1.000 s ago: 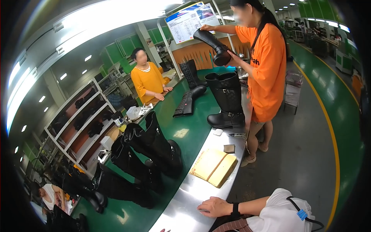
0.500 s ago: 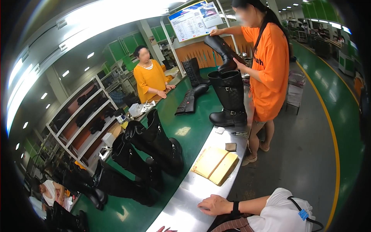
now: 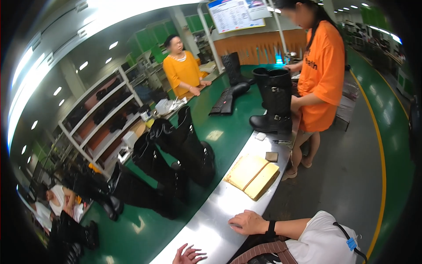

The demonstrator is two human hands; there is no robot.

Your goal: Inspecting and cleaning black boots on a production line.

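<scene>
My right hand [image 3: 248,222], a dark band on its wrist, rests on the bare metal worktop strip. Its fingers are bent and close together over a small greyish patch that I cannot make out. Low in the view, my left hand [image 3: 189,256] is open above the metal, its fingers apart and holding nothing. Beyond my right hand lies a yellowish pad of sheets [image 3: 251,177] with a brown band across it. A small dark square block [image 3: 271,156] sits just past the pad. Tall black boots [image 3: 190,152] stand to the left on the green tabletop [image 3: 220,154].
A buckled black boot [image 3: 274,103] stands at the far end, near a person in orange [image 3: 323,75]. Another boot [image 3: 229,99] lies on its side. Someone in yellow [image 3: 182,72] stands across the table. A shelf rack [image 3: 94,127] is at the left.
The person in orange has lowered the boot that was held up. More of my left hand has come into view. The scene has shifted slightly as my head moved.
</scene>
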